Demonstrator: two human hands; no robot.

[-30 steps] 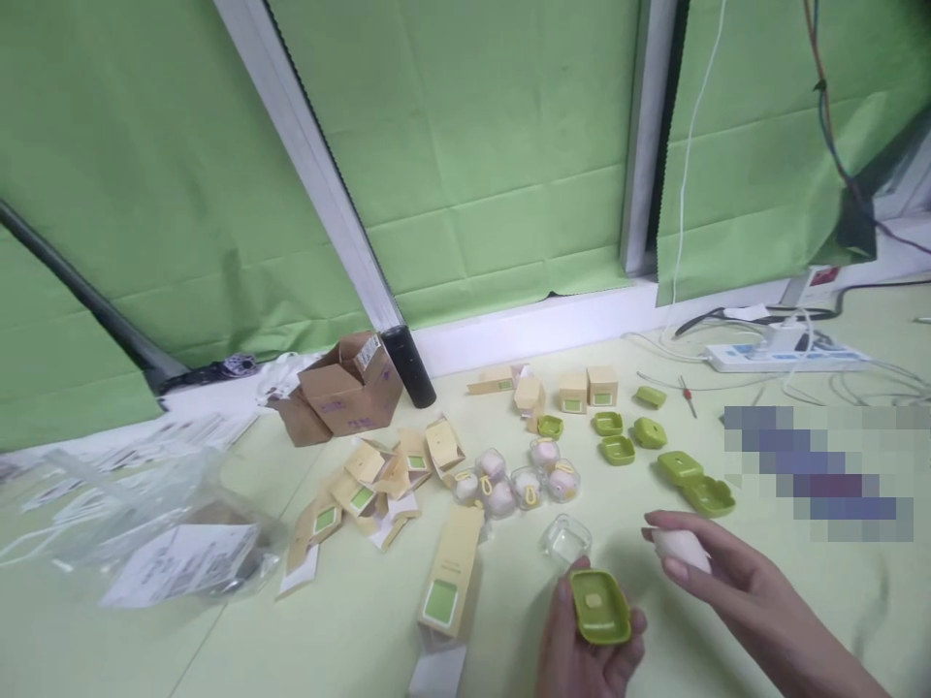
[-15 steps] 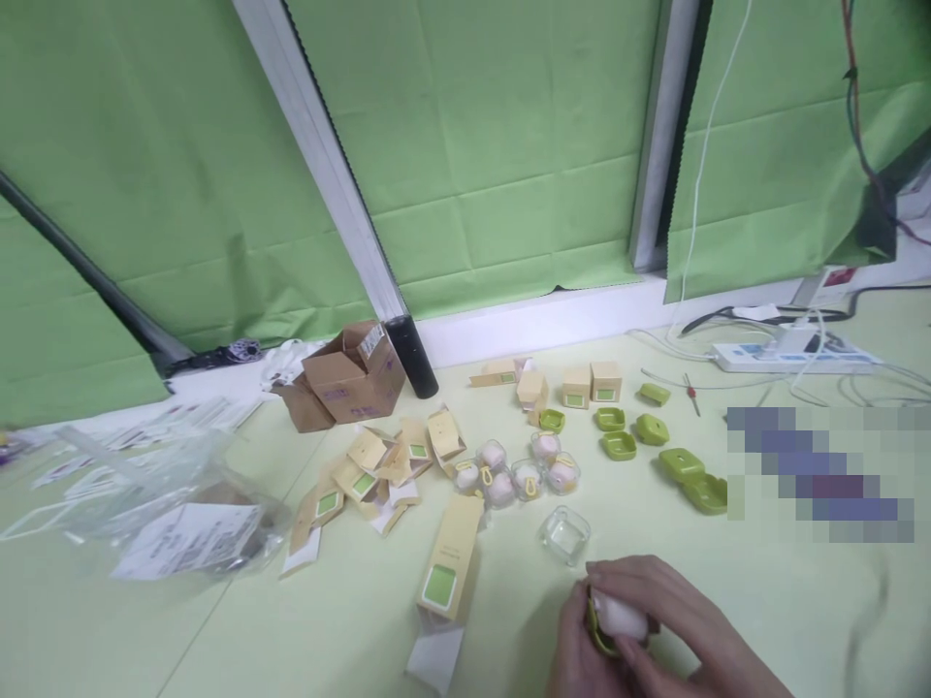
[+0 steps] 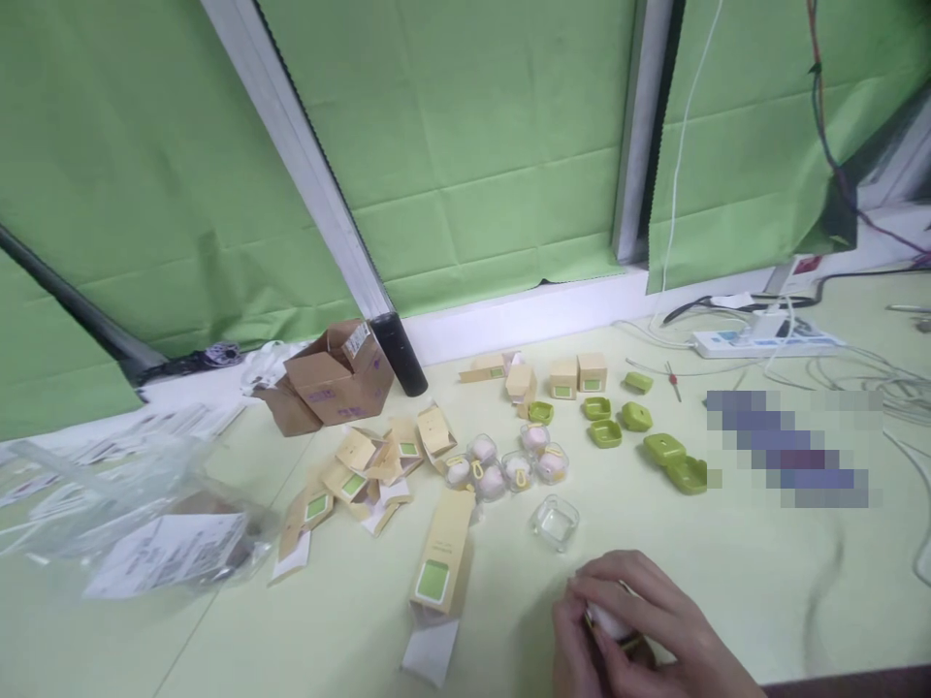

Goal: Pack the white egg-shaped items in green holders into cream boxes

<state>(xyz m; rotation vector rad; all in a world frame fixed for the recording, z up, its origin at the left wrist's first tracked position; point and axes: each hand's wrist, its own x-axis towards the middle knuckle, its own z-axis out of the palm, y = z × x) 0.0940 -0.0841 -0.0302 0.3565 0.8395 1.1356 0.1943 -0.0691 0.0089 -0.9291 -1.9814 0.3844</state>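
Note:
A smooth white rounded case sits partly in an olive-green cover, low on the right of the head view. My left hand is closed around the green cover from the left. Over the top lies my right hand, its fingers curled and pressing on the white case and the cover's rim; much of both things is hidden behind the fingers. Just beyond the hands stands a clear plastic cover with nothing in it. Several clear covers with pale rounded cases and yellow loops are grouped farther back.
Several green covers lie to the right. At left are opened cream cartons, a long carton, a plastic bag and a brown cardboard box. A power strip with cables stands at the back right.
The view has shifted slightly. My right fingers have closed farther over the white case, so less of it and of the green cover shows between my hands.

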